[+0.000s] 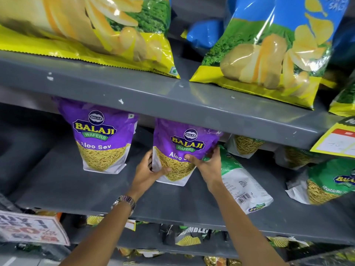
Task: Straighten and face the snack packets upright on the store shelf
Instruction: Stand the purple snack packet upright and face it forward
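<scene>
Left hand and right hand grasping glossy purple Aloo Sev pouch, upright. Second purple pouch faced; white-green packet lying flat, pending.

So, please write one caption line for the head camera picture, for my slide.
Both hands, left hand and right hand, hold a purple Aloo Sev packet upright on the grey shelf.

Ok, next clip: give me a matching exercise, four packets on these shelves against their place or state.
1. right purple Aloo Sev packet
2. left purple Aloo Sev packet
3. green-and-white packet
4. blue chips bag

a. lying flat, back side up
b. standing alone, untouched
c. on the upper shelf
d. held between both hands

Pairs: 1-d, 2-b, 3-a, 4-c
</scene>
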`<action>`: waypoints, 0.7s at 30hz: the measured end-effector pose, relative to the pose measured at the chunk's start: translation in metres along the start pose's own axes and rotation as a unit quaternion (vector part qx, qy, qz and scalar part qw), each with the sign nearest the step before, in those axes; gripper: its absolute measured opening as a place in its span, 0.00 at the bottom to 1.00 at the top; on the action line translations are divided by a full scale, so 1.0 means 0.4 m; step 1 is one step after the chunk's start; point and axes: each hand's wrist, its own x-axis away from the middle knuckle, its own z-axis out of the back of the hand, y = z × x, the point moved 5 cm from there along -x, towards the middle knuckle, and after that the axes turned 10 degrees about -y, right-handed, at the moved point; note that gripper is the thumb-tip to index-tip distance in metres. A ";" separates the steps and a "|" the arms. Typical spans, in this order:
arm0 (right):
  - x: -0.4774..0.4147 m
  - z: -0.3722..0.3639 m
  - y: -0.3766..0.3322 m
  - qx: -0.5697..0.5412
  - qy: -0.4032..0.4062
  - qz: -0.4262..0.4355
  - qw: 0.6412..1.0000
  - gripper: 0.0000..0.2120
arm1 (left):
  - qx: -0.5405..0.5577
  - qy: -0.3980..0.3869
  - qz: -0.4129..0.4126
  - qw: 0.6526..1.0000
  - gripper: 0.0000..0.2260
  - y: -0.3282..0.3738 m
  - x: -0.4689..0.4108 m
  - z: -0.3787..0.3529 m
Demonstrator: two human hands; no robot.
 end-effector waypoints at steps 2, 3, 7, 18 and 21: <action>-0.003 0.002 0.002 0.000 -0.003 -0.007 1.000 0.34 | -0.026 0.009 -0.004 1.000 0.33 0.002 -0.003 0.000; -0.004 0.004 0.004 -0.003 -0.006 -0.010 1.000 0.35 | -0.029 0.016 -0.009 0.999 0.33 0.002 -0.004 0.000; -0.008 0.004 0.007 -0.023 -0.016 -0.009 1.000 0.35 | -0.035 0.050 -0.025 0.998 0.36 0.003 0.000 -0.006; -0.064 0.222 0.036 -0.032 0.022 0.010 0.999 0.23 | 0.005 0.257 -0.031 0.966 0.31 -0.006 0.111 -0.080; -0.111 0.392 0.116 0.154 0.080 -0.083 0.981 0.20 | 0.003 0.282 -0.009 0.960 0.19 -0.005 0.153 -0.250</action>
